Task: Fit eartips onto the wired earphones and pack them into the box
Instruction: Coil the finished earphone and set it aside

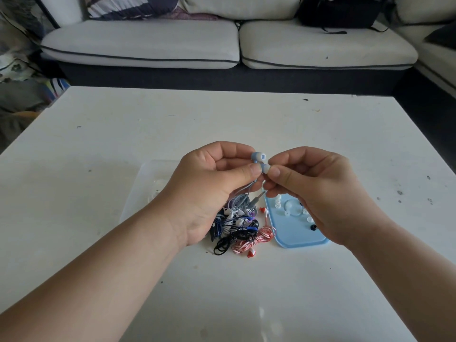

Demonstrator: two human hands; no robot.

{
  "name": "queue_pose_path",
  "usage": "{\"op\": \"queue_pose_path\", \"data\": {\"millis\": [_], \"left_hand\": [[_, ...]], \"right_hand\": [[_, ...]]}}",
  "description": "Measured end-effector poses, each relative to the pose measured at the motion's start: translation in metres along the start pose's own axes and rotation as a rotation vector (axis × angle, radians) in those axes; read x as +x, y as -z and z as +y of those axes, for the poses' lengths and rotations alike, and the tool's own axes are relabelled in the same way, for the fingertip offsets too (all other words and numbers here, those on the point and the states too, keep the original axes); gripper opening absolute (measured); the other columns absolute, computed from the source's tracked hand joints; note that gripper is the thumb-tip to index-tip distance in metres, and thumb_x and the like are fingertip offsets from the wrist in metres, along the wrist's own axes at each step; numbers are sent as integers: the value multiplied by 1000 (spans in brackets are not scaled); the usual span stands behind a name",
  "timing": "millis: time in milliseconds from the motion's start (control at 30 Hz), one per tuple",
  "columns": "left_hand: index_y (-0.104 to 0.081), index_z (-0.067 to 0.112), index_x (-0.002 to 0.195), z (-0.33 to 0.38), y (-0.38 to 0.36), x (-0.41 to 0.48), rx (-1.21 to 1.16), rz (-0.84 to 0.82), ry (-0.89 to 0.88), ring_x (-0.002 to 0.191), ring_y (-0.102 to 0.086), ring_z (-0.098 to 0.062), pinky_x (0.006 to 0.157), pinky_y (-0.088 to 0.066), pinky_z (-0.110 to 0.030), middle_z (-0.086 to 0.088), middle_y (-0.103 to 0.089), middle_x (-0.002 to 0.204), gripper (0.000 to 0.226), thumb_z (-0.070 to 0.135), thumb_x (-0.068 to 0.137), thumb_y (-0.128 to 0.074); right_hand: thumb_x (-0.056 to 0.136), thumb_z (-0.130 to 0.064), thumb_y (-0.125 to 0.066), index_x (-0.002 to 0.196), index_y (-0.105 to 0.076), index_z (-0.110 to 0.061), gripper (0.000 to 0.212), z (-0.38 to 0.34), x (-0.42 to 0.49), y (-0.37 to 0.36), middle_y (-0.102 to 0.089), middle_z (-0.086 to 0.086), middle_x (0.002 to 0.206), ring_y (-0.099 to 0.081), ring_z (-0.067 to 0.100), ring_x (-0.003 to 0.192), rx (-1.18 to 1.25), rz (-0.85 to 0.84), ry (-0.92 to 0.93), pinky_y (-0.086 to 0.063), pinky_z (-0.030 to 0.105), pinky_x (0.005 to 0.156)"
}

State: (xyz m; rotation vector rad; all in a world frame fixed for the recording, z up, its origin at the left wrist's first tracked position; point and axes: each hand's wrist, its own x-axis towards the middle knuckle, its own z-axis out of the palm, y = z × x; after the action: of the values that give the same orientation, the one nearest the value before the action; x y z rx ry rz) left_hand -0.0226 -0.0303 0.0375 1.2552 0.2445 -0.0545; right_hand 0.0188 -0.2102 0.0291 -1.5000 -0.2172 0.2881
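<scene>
Both hands are raised over the white table [98, 144]. My left hand [209, 183] pinches a pair of pale blue wired earphones [258, 157] by their stems, and the coiled grey-blue cable [243, 201] hangs below it. My right hand [318, 191] pinches the lower blue earbud [265, 168] between thumb and forefinger. The upper earbud points right, its opening visible. Under the hands lies a heap of tangled earphones [243, 230] in red-white, black, blue and purple. A light blue lid [293, 233] beside it carries several clear eartips [287, 213] and a black one [313, 227].
A clear plastic box [145, 191] lies on the table under my left hand, partly hidden. A white sofa [222, 43] with a black bag [338, 13] stands beyond the table's far edge. Small dark specks dot the tabletop.
</scene>
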Motion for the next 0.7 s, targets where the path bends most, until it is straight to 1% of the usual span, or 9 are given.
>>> {"op": "queue_pose_path", "data": {"millis": [100, 267, 400, 467, 500, 567, 600, 633, 700], "left_hand": [[-71, 6, 108, -3, -1, 1, 65, 63, -58, 84, -76, -21, 78, -59, -27, -13, -79, 96, 25, -5, 86, -75], [-72, 11, 105, -5, -2, 1, 269, 132, -208, 83, -78, -22, 85, -63, -36, -4, -80, 92, 23, -2, 87, -78], [-73, 17, 102, -3, -3, -1, 413, 103, -310, 84, -76, -21, 81, -63, -33, 2, -80, 90, 20, 4, 87, -79], [-73, 17, 101, -2, -3, -2, 438, 93, -317, 82, -76, -20, 79, -62, -30, 4, -80, 89, 20, 3, 88, -79], [-73, 16, 102, -2, -3, -2, 434, 94, -302, 81, -76, -20, 79, -62, -29, 3, -80, 89, 21, 2, 88, -78], [-73, 13, 104, -3, -4, -2, 351, 107, -229, 80, -77, -22, 80, -63, -31, -2, -80, 89, 22, -1, 87, -78], [-72, 11, 105, -2, -4, -2, 280, 116, -176, 80, -78, -23, 80, -63, -32, -6, -80, 90, 24, -2, 86, -78], [-71, 9, 107, -2, -5, -2, 205, 123, -118, 80, -78, -24, 81, -63, -33, -9, -80, 90, 26, -4, 85, -78], [-70, 6, 108, 0, -6, 0, 65, 133, -6, 78, -77, -24, 80, -63, -32, -13, -80, 92, 28, -7, 84, -76]], "right_hand": [[88, -4, -74, 93, -75, 1, 7, 1, 0, -3, -76, 18, 80, -71, 27, 69, -68, 28, -17, -64, 36, 74], [88, -4, -73, 94, -77, 2, 9, 0, 0, -8, -74, 19, 83, -69, 26, 73, 69, 23, -112, -60, 31, 71], [78, -9, -74, 93, -75, 5, 21, -4, 0, -5, -71, 16, 81, -69, 22, 72, 255, -34, -211, -61, 27, 69], [75, -9, -75, 93, -75, 5, 23, -4, 0, -4, -72, 16, 80, -70, 21, 72, 268, -48, -216, -62, 28, 71], [76, -8, -76, 93, -75, 4, 21, -4, 0, -4, -73, 16, 79, -70, 22, 71, 234, -36, -195, -62, 28, 71], [81, -3, -78, 90, -78, -2, 8, -5, -1, -6, -76, 14, 77, -71, 22, 68, 46, 30, -90, -61, 28, 71], [84, 0, -77, 88, -79, -7, 7, -5, -3, -7, -77, 11, 74, -72, 21, 67, -68, 69, -21, -61, 27, 70], [86, 0, -77, 86, -79, -12, 12, -4, -3, -7, -77, 7, 72, -73, 19, 66, -176, 103, 44, -61, 26, 69], [87, -2, -77, 86, -79, -17, 15, 0, -4, -9, -76, -1, 70, -74, 16, 66, -343, 130, 159, -59, 23, 65]]}}
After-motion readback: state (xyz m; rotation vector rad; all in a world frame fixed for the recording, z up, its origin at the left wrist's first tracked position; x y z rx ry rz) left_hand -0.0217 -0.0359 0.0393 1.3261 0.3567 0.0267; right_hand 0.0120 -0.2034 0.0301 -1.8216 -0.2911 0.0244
